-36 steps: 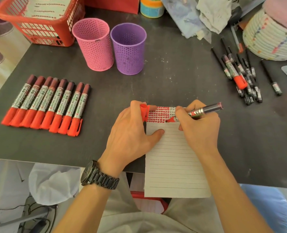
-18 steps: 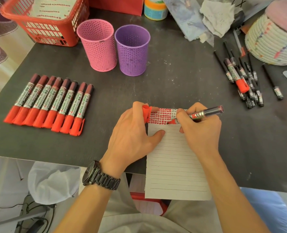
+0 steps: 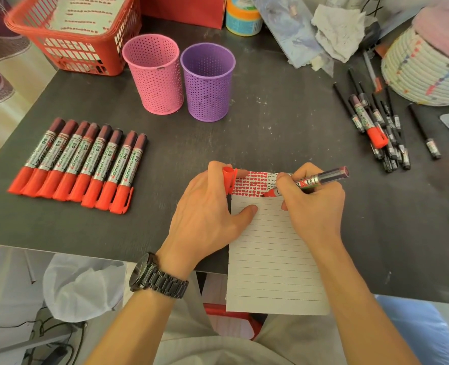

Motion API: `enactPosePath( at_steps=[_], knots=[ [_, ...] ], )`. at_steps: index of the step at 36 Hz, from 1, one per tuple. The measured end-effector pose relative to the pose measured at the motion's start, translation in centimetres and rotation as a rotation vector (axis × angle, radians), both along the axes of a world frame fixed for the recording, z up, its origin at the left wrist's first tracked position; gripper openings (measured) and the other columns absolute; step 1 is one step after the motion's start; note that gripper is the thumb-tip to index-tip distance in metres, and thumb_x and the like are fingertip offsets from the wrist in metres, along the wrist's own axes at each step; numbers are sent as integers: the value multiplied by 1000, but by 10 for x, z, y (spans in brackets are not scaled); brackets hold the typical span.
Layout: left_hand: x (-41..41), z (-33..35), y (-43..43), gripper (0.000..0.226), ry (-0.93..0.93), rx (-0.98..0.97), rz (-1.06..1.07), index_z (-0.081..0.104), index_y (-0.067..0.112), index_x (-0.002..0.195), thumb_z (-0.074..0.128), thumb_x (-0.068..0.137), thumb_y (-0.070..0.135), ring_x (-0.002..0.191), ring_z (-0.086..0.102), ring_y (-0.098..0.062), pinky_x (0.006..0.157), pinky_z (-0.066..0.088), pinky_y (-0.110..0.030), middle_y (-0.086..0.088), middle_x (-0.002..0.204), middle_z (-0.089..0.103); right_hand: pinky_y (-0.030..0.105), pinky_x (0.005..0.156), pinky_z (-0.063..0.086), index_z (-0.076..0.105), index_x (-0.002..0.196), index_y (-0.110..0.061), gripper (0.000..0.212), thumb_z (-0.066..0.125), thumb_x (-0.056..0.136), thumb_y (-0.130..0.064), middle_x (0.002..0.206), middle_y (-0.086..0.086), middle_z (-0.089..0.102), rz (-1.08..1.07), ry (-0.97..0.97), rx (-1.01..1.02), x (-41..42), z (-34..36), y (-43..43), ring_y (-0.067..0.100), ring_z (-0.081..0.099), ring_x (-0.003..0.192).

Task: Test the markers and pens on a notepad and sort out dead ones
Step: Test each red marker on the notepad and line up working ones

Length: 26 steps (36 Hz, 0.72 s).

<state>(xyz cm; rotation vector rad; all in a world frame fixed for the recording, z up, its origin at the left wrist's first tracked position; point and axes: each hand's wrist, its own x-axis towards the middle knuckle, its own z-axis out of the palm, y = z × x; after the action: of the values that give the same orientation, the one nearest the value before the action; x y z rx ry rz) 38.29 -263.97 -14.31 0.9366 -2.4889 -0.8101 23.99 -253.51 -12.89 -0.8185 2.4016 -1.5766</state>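
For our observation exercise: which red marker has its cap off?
The marker in the right hand, its tip on the notepad; the other red markers are all capped.

The uncapped red marker [image 3: 310,181] slants, tip on the lined notepad [image 3: 270,259]. Eight capped markers [image 3: 86,164] lie side by side left; black pens [image 3: 392,148], seemingly capped, heap right.

Left hand [image 3: 205,214]: wrist carries a dark wristwatch [image 3: 142,272], round case, black metal link bracelet [image 3: 171,287]. Both forearms [image 3: 136,327] bare. Pale grey-beige garment [image 3: 205,349] at 6 o'clock of the view.
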Motion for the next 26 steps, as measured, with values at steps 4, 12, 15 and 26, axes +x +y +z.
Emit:
enactPosePath(
  at_steps=[4, 12, 15, 26],
  knots=[
    [0, 1, 0, 64, 9, -8, 1, 39, 37, 122, 74, 74, 61, 101, 33, 12, 74, 21, -1, 19, 128, 57, 11, 45, 43, 58, 65, -15, 27, 68, 89, -20, 52, -5, 63, -1, 2, -8, 0, 0, 0, 3, 61, 47],
    [0, 1, 0, 64, 8, -2, -9, 38, 39, 122, 74, 74, 60, 100, 31, 14, 75, 22, -1, 19, 127, 57, 10, 45, 44, 57, 63, -20, 29, 69, 89, -20, 51, -9, 63, -4, -3, -12, 0, -1, 1, 5, 64, 49],
    [1, 1, 0, 64, 2, 4, -5, 36, 39, 121, 74, 74, 61, 101, 35, 11, 75, 22, -2, 19, 128, 57, 8, 45, 43, 57, 62, -20, 29, 69, 88, -18, 51, -10, 64, 4, -13, -12, 1, 0, 1, 2, 65, 49],
    [2, 4, 1, 65, -36, 17, -25, 37, 38, 127, 72, 78, 62, 117, 49, -4, 87, 23, -9, 15, 136, 54, 19, 47, 41, 50, 58, -15, 32, 68, 84, -20, 43, -3, 53, -62, -222, -213, -5, 6, 5, 6, 46, 42]
  ],
)
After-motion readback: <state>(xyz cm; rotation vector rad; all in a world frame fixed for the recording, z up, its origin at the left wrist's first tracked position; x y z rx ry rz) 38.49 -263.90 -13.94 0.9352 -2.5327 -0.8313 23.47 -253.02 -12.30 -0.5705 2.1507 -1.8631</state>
